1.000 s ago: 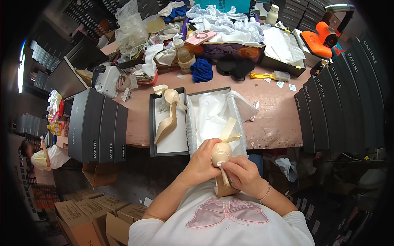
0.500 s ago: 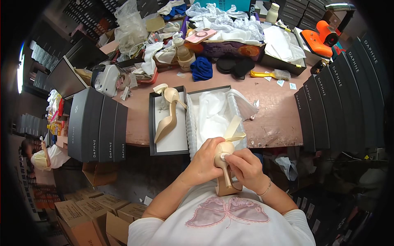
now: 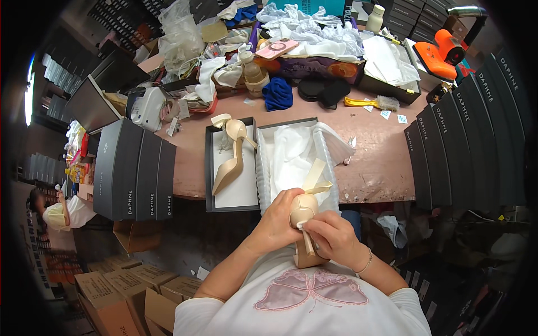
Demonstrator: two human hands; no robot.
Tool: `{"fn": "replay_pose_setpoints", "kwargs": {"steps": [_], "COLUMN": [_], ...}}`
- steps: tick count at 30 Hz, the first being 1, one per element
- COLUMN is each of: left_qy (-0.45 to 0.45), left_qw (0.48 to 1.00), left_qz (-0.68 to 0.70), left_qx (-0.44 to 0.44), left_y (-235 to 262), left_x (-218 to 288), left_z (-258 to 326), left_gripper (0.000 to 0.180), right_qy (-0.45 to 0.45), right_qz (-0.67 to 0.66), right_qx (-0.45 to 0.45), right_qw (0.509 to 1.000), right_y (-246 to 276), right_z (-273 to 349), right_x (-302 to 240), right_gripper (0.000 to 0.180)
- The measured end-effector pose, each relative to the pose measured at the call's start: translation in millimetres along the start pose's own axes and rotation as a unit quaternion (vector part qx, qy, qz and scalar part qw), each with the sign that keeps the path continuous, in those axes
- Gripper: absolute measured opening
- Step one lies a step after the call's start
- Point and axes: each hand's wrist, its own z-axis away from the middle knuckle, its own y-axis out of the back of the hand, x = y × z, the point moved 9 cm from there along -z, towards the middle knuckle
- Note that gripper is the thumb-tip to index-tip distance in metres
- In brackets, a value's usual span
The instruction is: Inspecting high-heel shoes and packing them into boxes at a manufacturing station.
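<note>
A beige high-heeled shoe [image 3: 305, 224] is held near the body, gripped by the left hand [image 3: 278, 221] while its heel is pinched by the right hand [image 3: 334, 238]. Being held beyond the tabletop [image 3: 375, 162] edge, it could be dropped past the open box [image 3: 294, 162] if the grip slackened.

Shoe packing workshop: stacked shoe boxes [image 3: 134, 173], cluttered workbench [image 3: 375, 162], cartons [image 3: 112, 285].

We see the left hand [image 3: 278, 219] and right hand [image 3: 330, 238] gripping a beige high-heeled shoe [image 3: 304, 224]. Its mate [image 3: 232, 157] lies in the box lid [image 3: 246, 197].
</note>
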Motion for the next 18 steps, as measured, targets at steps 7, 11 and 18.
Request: {"fn": "replay_pose_setpoints", "kwargs": {"steps": [7, 11, 18], "left_qy": [-0.006, 0.001, 0.003], "left_qw": [1.0, 1.0, 1.0], "left_qz": [-0.005, 0.001, 0.003], "left_qx": [0.005, -0.003, -0.006], "left_y": [2.0, -0.9, -1.3], "left_x": [0.5, -2.3, -1.4], "left_z": [1.3, -0.3, 0.7], "left_gripper": [0.077, 0.078, 0.079], "right_qy": [-0.03, 0.003, -0.008], "right_qz": [-0.027, 0.016, 0.003], "right_qx": [-0.025, -0.036, -0.097], "right_qw": [0.999, 0.999, 0.995], "right_y": [-6.0, -1.0, -5.0], "right_z": [-0.8, -16.8, -15.6], "right_x": [5.2, 4.3, -3.1], "right_gripper": [0.027, 0.028, 0.029]}}
